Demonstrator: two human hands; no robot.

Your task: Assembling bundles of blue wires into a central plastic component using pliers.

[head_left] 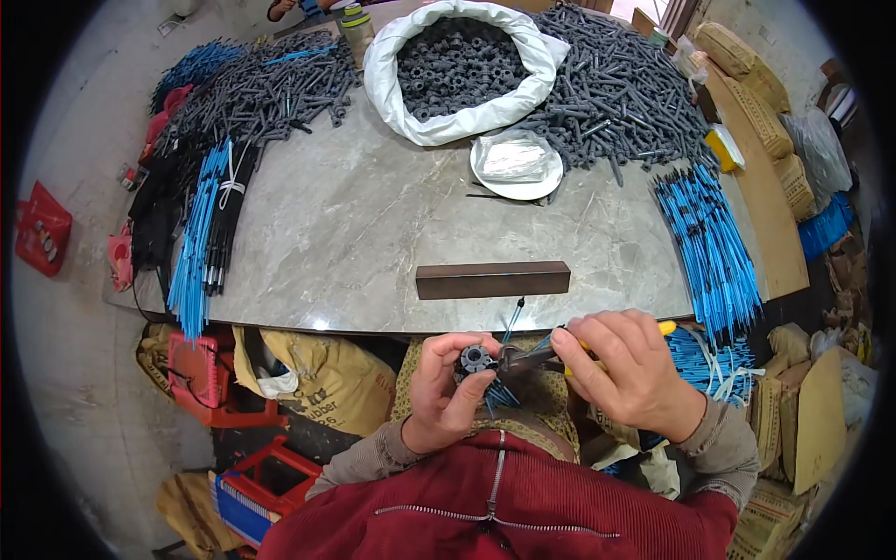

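A white sack [448,129] with a thickly rolled rim stands open at the far side of the table [355,224], heaped inside with dark grey round pieces [462,67] that look notched around a central hole. Loose dark grey tubular parts [621,89] spread in a deep pile to its right, and a similar pile [271,89] lies to its left, beside a clear jar [357,35] with a green lid. Just in front of the sack, a smooth white plate [534,192] carries a glossy, crumpled clear packet [513,161] with pale contents. The person's left hand [446,387] has its grip pinching a round dark connector [477,359], slotted like a small gear, above the lap at the near edge of the table. The right hand [627,366] has its grip closed around pliers [534,360] with yellow handles and a dark metal head; the head reaches the connector's right side, though whether it bites on it I cannot tell. Slim blue rods [501,396] show below the connector. On the grey, marble-veined table, a smooth brown rectangular bar [493,279] lies near the front edge, between a left bundle of straight blue rods [194,252] and a right bundle of dark-tipped blue rods [714,252].
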